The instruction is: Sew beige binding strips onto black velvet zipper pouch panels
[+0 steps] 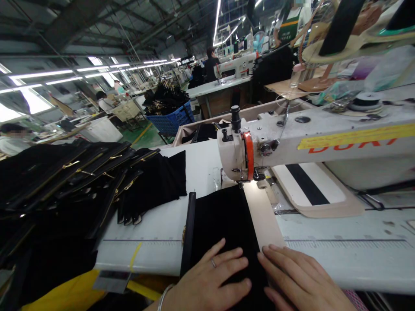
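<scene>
Two hands, the left hand [212, 276] spread flat and the right hand [301, 276] laid along one edge, rest unclenched on black cloth [220, 220], apparently steadying it beneath the sewing machine [285, 140] beyond the fingertips. Left of the fingers fans a zippered pile [155, 172], presumably for easy reach; farther ahead, a blue basket [170, 120] holds a dark heap [167, 97].

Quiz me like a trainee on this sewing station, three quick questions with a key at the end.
1. True or false: the right hand is on top of the sewing machine's arm.
2. Where does the pile of black zippered pieces lie relative to the black fabric panel? A) left B) right C) on top
3. Fill in: the ring is on the ___ hand.

Key:
1. False; it is at the panel's right edge.
2. A
3. left
</scene>
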Demonstrator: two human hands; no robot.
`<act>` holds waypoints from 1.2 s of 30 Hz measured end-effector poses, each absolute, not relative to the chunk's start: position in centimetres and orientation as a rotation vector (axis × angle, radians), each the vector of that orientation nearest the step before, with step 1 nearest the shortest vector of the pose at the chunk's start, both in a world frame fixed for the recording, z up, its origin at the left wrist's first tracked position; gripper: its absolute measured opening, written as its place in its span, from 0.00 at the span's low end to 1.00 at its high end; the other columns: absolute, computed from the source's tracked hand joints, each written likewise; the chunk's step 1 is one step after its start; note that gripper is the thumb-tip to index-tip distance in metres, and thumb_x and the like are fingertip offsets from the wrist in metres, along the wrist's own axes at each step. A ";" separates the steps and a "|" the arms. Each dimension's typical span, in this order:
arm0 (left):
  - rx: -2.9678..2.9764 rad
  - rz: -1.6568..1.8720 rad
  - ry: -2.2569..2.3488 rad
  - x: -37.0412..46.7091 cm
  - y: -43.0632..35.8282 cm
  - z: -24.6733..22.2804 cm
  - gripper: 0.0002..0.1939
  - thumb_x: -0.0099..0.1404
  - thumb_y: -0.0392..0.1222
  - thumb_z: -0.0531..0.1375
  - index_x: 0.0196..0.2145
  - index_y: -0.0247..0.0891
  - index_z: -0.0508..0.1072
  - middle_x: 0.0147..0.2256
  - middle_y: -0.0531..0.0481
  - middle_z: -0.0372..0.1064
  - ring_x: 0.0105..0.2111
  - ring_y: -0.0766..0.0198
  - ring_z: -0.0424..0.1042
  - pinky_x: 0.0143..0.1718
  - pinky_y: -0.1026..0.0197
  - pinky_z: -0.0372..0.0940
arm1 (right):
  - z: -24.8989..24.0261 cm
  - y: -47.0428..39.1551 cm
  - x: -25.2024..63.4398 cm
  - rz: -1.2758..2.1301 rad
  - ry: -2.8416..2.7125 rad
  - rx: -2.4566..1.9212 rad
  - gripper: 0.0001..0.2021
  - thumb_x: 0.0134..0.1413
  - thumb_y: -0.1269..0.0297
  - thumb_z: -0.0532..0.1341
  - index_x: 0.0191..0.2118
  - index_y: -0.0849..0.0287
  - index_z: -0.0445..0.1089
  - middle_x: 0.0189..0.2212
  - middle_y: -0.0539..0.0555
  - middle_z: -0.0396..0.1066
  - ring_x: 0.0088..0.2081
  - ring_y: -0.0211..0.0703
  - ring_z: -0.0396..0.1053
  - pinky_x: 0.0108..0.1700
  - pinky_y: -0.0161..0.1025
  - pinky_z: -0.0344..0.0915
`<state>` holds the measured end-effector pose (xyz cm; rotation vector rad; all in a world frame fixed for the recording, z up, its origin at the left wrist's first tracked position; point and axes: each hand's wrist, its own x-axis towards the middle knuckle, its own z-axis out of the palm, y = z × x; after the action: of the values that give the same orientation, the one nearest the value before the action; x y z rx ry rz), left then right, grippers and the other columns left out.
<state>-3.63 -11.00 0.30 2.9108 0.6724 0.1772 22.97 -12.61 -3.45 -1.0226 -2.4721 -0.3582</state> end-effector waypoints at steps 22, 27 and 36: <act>2.695 0.212 1.065 -0.5 -3.4 0.7 0.25 0.68 0.46 0.56 0.61 0.46 0.57 0.63 0.48 0.54 0.65 0.54 0.48 0.65 0.41 0.43 | -3.2 -10.8 22.6 -0.359 -2.479 -1.037 0.20 0.55 0.63 0.56 0.54 0.58 0.67 0.52 0.54 0.69 0.50 0.46 0.68 0.45 0.43 0.68; 2.695 0.208 1.074 -0.4 -2.6 0.9 0.24 0.69 0.43 0.55 0.61 0.43 0.58 0.63 0.45 0.54 0.65 0.54 0.49 0.65 0.41 0.44 | -3.1 -10.0 22.4 -0.323 -2.484 -1.053 0.20 0.57 0.63 0.55 0.55 0.59 0.66 0.52 0.55 0.68 0.50 0.46 0.67 0.46 0.42 0.68; 2.682 0.218 0.812 -1.7 -6.8 0.8 0.17 0.72 0.37 0.49 0.57 0.39 0.64 0.59 0.49 0.62 0.63 0.63 0.53 0.68 0.52 0.42 | -4.3 -9.0 22.9 -0.265 -2.528 -1.091 0.25 0.57 0.62 0.56 0.60 0.58 0.61 0.56 0.54 0.64 0.54 0.49 0.62 0.49 0.43 0.64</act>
<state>-1.73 -6.82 0.82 2.6819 0.8122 0.2176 22.92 -8.95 -4.33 -1.0913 -2.5282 -0.2646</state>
